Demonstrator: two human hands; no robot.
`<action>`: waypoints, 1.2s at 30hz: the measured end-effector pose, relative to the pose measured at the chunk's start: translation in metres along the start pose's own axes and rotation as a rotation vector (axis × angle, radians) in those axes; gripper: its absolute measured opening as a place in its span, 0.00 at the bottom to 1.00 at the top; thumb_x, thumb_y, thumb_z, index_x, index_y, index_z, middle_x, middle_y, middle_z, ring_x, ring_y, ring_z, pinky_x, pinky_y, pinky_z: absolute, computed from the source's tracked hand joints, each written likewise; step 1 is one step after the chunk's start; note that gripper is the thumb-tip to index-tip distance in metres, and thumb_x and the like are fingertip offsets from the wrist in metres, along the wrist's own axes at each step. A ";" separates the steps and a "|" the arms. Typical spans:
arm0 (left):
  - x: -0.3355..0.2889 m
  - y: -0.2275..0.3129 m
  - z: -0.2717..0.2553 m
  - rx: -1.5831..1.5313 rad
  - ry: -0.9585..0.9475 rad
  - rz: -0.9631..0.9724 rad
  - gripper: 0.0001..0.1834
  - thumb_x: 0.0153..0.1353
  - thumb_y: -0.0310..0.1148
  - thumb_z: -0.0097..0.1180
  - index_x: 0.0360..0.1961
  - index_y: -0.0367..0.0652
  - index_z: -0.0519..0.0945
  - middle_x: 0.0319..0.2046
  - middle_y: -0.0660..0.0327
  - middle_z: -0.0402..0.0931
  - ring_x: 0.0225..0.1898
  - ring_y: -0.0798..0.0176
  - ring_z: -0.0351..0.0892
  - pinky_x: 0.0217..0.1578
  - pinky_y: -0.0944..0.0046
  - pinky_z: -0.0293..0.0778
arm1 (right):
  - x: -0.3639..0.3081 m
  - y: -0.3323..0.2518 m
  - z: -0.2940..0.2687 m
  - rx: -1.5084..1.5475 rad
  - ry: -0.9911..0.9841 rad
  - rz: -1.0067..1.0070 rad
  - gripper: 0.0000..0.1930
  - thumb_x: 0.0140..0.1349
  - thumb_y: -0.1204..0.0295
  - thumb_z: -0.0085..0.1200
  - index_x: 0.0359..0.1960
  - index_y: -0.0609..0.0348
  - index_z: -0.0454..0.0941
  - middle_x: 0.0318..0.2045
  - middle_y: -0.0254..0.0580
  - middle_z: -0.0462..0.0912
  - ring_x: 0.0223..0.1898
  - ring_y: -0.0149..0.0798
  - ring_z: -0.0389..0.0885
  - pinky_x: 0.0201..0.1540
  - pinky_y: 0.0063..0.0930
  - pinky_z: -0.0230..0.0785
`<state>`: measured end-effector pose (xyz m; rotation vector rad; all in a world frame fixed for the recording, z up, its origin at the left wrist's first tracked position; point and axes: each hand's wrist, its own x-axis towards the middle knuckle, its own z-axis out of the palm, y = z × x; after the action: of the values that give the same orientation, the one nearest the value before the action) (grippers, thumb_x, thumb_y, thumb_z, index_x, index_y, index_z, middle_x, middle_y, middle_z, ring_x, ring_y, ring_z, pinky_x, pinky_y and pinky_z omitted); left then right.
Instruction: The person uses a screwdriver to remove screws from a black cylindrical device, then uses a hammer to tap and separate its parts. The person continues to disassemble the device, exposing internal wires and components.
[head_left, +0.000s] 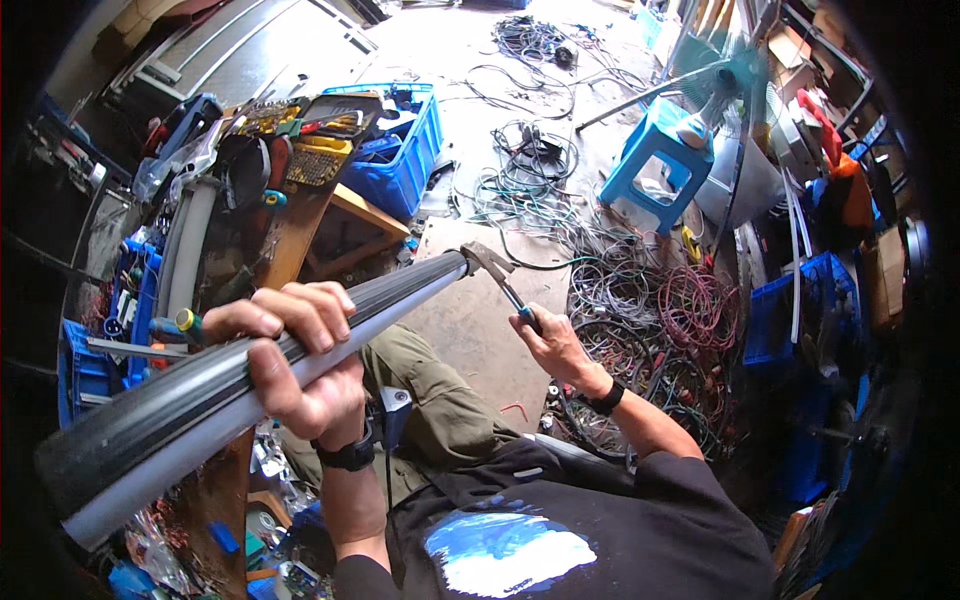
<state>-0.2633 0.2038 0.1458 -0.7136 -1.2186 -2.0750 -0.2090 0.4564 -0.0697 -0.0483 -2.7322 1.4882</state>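
A long tube [200,400], dark with ribbed black stripes and a pale grey side, slants from the lower left up to the middle. My left hand [305,355] is wrapped round it near its mid-length, thumb on the near side and fingers over the top. The fingers of my right hand [560,350] are closed on the blue and black grip of a hammer [508,287] with a metal shaft. Its head is at the far end of the tube; whether the two touch I cannot tell. My lap in olive trousers [425,395] is under the tube.
Tangled cables [620,275] cover the floor to the right. A blue plastic stool [640,170] stands beyond them, beside a fan [725,85]. At left, a wooden bench [300,225] bears tools and a bit set [318,165]; a blue crate [425,135] stands behind it.
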 end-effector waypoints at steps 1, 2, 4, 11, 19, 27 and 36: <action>-0.001 -0.002 0.001 -0.017 0.019 -0.016 0.18 0.67 0.44 0.57 0.42 0.46 0.64 0.19 0.62 0.65 0.18 0.65 0.66 0.28 0.57 0.72 | 0.001 -0.002 0.000 0.024 0.018 -0.058 0.13 0.72 0.64 0.59 0.36 0.60 0.74 0.18 0.55 0.74 0.19 0.58 0.72 0.25 0.45 0.62; -0.002 -0.004 0.001 -0.022 0.027 -0.029 0.18 0.67 0.44 0.58 0.42 0.45 0.64 0.19 0.61 0.65 0.18 0.65 0.66 0.28 0.57 0.72 | 0.003 -0.002 0.001 0.016 0.025 -0.068 0.13 0.73 0.63 0.58 0.36 0.60 0.74 0.18 0.55 0.74 0.19 0.58 0.72 0.25 0.45 0.62; -0.003 -0.009 0.001 -0.015 0.028 -0.018 0.17 0.67 0.42 0.58 0.42 0.45 0.64 0.19 0.61 0.65 0.19 0.65 0.66 0.27 0.58 0.72 | 0.002 0.003 0.002 0.018 0.008 -0.085 0.12 0.72 0.63 0.58 0.38 0.61 0.77 0.19 0.55 0.76 0.19 0.56 0.74 0.26 0.44 0.63; -0.005 -0.021 0.004 -0.096 0.026 0.005 0.15 0.67 0.36 0.58 0.44 0.43 0.65 0.22 0.59 0.66 0.21 0.66 0.66 0.27 0.60 0.72 | 0.012 0.030 0.016 0.115 0.019 -0.016 0.11 0.73 0.66 0.54 0.38 0.64 0.79 0.19 0.37 0.71 0.21 0.33 0.67 0.26 0.34 0.60; 0.007 -0.043 0.014 -0.139 0.084 -0.073 0.12 0.68 0.29 0.56 0.46 0.41 0.66 0.24 0.60 0.68 0.24 0.66 0.70 0.31 0.60 0.75 | 0.036 -0.136 -0.171 0.691 0.461 -0.656 0.10 0.71 0.69 0.54 0.33 0.61 0.77 0.18 0.43 0.73 0.20 0.40 0.72 0.25 0.36 0.64; 0.062 -0.020 0.013 0.064 0.120 -0.001 0.13 0.68 0.44 0.50 0.32 0.50 0.66 0.20 0.66 0.59 0.22 0.67 0.60 0.33 0.60 0.65 | 0.022 0.142 0.006 0.124 -0.135 0.532 0.11 0.69 0.67 0.53 0.28 0.58 0.73 0.16 0.33 0.71 0.18 0.34 0.72 0.21 0.32 0.61; 0.063 -0.012 -0.002 0.071 0.305 -0.007 0.13 0.68 0.41 0.54 0.38 0.43 0.67 0.18 0.61 0.66 0.18 0.64 0.66 0.29 0.56 0.72 | 0.050 0.069 -0.041 -0.119 0.232 -0.173 0.08 0.66 0.74 0.56 0.28 0.62 0.78 0.16 0.40 0.72 0.18 0.39 0.68 0.25 0.38 0.58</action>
<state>-0.3142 0.1919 0.1827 -0.3442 -1.1145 -2.0442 -0.2564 0.5306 -0.1049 0.0117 -2.5625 1.1951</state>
